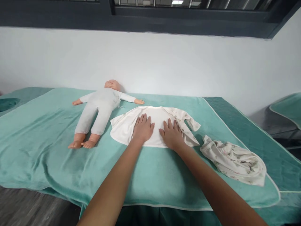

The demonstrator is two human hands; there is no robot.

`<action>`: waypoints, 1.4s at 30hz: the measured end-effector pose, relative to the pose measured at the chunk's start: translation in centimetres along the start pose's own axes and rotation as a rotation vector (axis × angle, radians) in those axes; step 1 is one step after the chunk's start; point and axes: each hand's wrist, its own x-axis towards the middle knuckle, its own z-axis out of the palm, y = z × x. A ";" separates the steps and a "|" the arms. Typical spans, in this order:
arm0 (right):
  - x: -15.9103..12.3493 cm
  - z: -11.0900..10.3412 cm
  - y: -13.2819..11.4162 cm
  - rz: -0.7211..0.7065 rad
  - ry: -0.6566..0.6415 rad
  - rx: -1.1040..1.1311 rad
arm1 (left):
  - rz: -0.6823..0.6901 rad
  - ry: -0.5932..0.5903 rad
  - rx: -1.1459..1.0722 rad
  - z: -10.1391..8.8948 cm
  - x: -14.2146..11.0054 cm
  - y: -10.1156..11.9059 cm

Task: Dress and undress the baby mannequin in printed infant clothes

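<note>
A small white baby shirt [155, 116] with printed sleeves lies spread on the green blanket [160, 175]. My left hand [143, 128] rests flat on the shirt's left half, fingers spread. On its right half lies my right hand [172, 133], also flat with the fingers apart. Neither hand grips anything. To the left, a baby doll [103, 102] in a white bodysuit lies on its back, arms stretched out and feet toward me. A crumpled printed baby garment [235, 160] sits to the right of the shirt; its exact kind is hard to tell in the folds.
Behind the bed stands a white wall [164, 62], with a dark window frame [188, 22] above it. At the far right is another green-covered surface [289, 108]. Grey flooring [35, 207] shows at the lower left, beyond the blanket's edge.
</note>
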 end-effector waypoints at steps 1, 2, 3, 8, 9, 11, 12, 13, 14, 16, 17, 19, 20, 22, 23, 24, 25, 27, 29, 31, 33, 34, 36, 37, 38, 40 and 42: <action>-0.5 -0.2 -0.1 -0.028 -0.014 0.025 | 0.002 0.000 -0.004 0.0 0.0 0.0; -1.0 -0.4 -0.1 -0.074 -0.041 0.072 | 0.004 -0.002 -0.006 0.0 0.1 -0.1; -1.3 -0.6 0.1 -0.122 -0.070 0.149 | 0.006 -0.005 -0.007 0.0 0.1 -0.1; -0.1 -3.6 3.4 -0.029 0.082 0.613 | 0.019 -0.037 -0.007 -0.1 0.2 -0.1; 0.5 -4.4 4.6 0.045 0.154 0.602 | 0.019 -0.040 -0.007 -0.1 0.2 -0.1; 1.6 -5.9 7.4 0.175 0.247 0.433 | 0.017 -0.039 -0.009 -0.2 0.2 -0.1; 2.0 -6.4 8.8 0.235 0.239 0.317 | 0.014 -0.035 -0.010 -0.2 0.2 -0.1; 2.4 -6.7 10.2 0.307 0.195 0.218 | 0.011 -0.031 -0.013 -0.2 0.2 -0.1; 2.6 -6.8 11.4 0.386 0.118 0.138 | 0.009 -0.028 -0.016 -0.2 0.3 -0.1; 2.6 -6.4 13.4 0.495 -0.010 0.061 | 0.003 -0.023 -0.028 -0.2 0.3 -0.1; 2.5 -6.0 14.0 0.528 -0.029 0.059 | 0.001 -0.021 -0.034 -0.2 0.3 -0.1; 2.2 -4.9 14.8 0.551 0.019 0.131 | -0.003 -0.018 -0.046 -0.3 0.4 -0.1; 2.1 -4.4 15.1 0.545 0.064 0.201 | -0.004 -0.016 -0.051 -0.3 0.4 -0.1; 2.0 -3.6 15.4 0.508 0.138 0.393 | -0.001 -0.016 -0.060 -0.4 0.4 -0.2; 2.1 -3.3 15.7 0.478 0.170 0.496 | 0.000 -0.018 -0.064 -0.4 0.4 -0.2; 2.3 -3.1 16.0 0.451 0.211 0.592 | -0.001 -0.022 -0.069 -0.4 0.4 -0.2; 2.5 -3.0 16.4 0.434 0.267 0.667 | -0.004 -0.026 -0.075 -0.4 0.4 -0.3; 3.0 -2.7 17.5 0.414 0.448 0.739 | -0.013 -0.031 -0.085 -0.4 0.4 -0.3; 3.6 -2.5 18.8 0.393 0.686 0.717 | -0.018 -0.029 -0.094 -0.4 0.4 -0.3; 3.9 -2.3 19.8 0.378 0.836 0.669 | -0.021 -0.024 -0.104 -0.4 0.4 -0.3; 4.1 -1.9 20.3 0.388 0.850 0.645 | -0.025 -0.023 -0.113 -0.4 0.4 -0.3; 4.0 -1.8 20.3 0.401 0.824 0.642 | -0.027 -0.023 -0.117 -0.4 0.4 -0.3; 3.9 -1.4 19.9 0.402 0.766 0.630 | -0.026 -0.022 -0.122 -0.4 0.4 -0.3; 3.9 -1.3 19.5 0.380 0.729 0.618 | -0.024 -0.021 -0.123 -0.4 0.4 -0.3; 3.8 -1.2 19.1 0.341 0.682 0.599 | -0.022 -0.020 -0.123 -0.4 0.4 -0.3; 3.8 -1.0 18.1 0.233 0.523 0.537 | -0.021 -0.019 -0.126 -0.4 0.3 -0.3; 3.9 -1.0 17.2 0.147 0.360 0.475 | -0.025 -0.018 -0.130 -0.4 0.3 -0.3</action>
